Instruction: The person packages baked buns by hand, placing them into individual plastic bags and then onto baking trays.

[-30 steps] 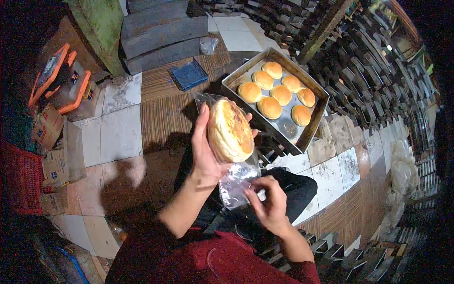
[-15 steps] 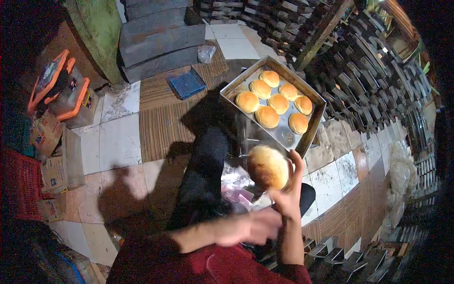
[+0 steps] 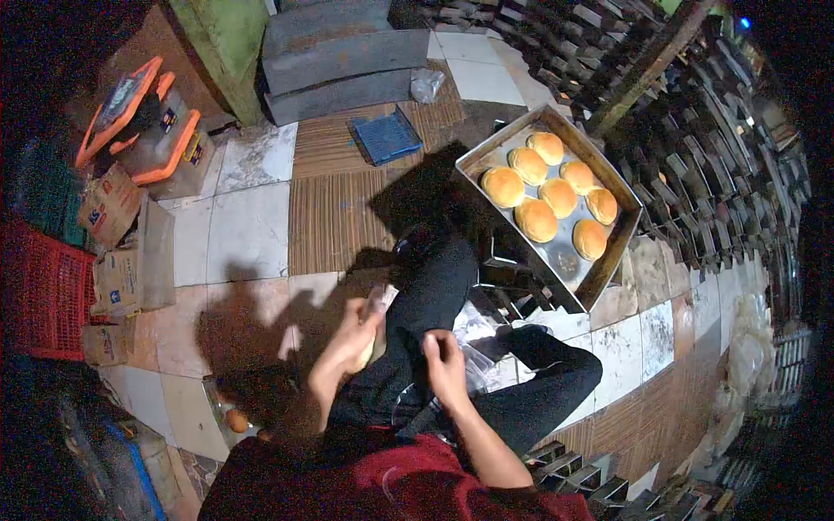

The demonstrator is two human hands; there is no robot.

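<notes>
My left hand [image 3: 354,334] is over my left thigh, its fingers closed round something pale, partly shiny and yellowish, which I cannot make out. Beside it, above my lap, my right hand [image 3: 446,369] has its fingers curled in; whether anything is in them is hidden. Clear plastic [image 3: 475,365] lies close to the right hand, between my legs. Ahead to the right, a deep metal baking tray [image 3: 604,282] holds several golden round buns [image 3: 558,198], gathered towards its far and left sides. Neither hand touches the tray.
A blue plastic basket [image 3: 387,137] and a small clear bag [image 3: 426,85] lie on the tiled floor. Cardboard boxes [image 3: 113,208] and a red crate [image 3: 56,286] stand at left. Stacked metal pans [image 3: 695,148] line the right. An egg-like brown thing [image 3: 236,420] is at lower left.
The bun that was in my raised right hand no longer shows plainly. My right hand has dropped back to my lap, and my left hand has swung left. The tray's buns stay put; the view has shifted.
</notes>
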